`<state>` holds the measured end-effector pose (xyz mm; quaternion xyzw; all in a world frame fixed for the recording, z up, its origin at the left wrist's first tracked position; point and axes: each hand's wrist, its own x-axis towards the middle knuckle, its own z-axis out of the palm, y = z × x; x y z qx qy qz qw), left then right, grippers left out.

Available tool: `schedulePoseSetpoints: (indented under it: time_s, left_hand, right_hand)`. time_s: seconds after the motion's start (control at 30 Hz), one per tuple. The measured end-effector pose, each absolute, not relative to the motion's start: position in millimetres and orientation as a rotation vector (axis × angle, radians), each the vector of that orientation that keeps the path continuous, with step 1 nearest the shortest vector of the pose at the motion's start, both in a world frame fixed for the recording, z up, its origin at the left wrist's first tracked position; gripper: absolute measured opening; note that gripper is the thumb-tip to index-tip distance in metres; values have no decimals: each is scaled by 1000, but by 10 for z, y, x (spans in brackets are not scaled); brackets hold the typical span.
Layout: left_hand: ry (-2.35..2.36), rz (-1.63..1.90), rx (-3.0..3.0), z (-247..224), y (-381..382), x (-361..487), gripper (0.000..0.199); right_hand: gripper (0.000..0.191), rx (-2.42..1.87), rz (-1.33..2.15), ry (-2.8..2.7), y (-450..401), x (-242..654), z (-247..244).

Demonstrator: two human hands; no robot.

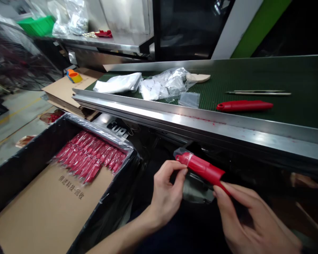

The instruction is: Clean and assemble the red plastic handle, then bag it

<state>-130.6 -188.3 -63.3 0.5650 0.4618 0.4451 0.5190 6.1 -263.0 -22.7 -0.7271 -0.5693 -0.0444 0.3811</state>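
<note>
A long red plastic part (201, 166), shaped like a handle, is tilted in front of me below the conveyor edge. Its far left end sits inside a small clear plastic bag (180, 152). My left hand (168, 187) pinches the bag at that end between thumb and fingertips. The lower right end of the part is gripped between the thumb and fingers of my right hand (250, 215). On the green conveyor belt lies another red plastic part (244, 105), beside metal tweezers (259, 93).
White bags (119, 83) and a crumpled clear bag (169, 84) lie on the belt, with a flat small bag (189, 100). At left stands a black-lined box (95, 211) holding rows of bagged red parts (91, 153) on cardboard. Orange tape (74, 76) rests on stacked cardboard.
</note>
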Motion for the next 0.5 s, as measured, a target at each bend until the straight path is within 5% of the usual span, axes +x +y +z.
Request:
schedulePoseSetpoints:
  time_s: [0.23, 0.37, 0.5]
  left_hand:
    - [1189, 1040, 1381, -760, -1952, -1351, 13]
    - [1102, 1090, 1496, -742, -1936, -1411, 10]
    - [1119, 1146, 1617, -608, -1831, -1551, 10]
  right_hand:
    - [26, -1789, 445, -805, -2641, -147, -542]
    - [13, -1738, 204, -1306, -2533, 37, -574]
    - [24, -1193, 137, -2135, -2278, 486, -670]
